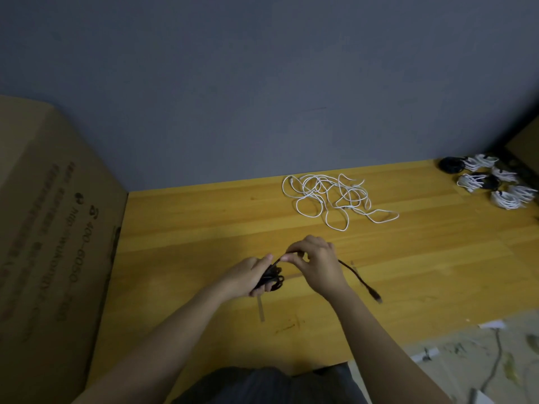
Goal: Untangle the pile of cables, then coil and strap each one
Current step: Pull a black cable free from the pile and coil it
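A black cable point(359, 276) is partly wound into a small bundle point(274, 279) above the wooden table point(180, 228). My left hand point(248, 277) grips that bundle from the left. My right hand point(316, 262) pinches the cable just right of the bundle, and the loose end trails right to a plug point(377, 297) on the table. Farther back lies a loose tangle of white cables point(332, 196), apart from both hands.
Several coiled white and black cables point(490, 180) lie bunched at the table's far right. A large cardboard box point(49, 237) stands along the left edge. A grey wall backs the table. A strip of tape point(261, 309) lies near the front, with paper scraps on the floor at right.
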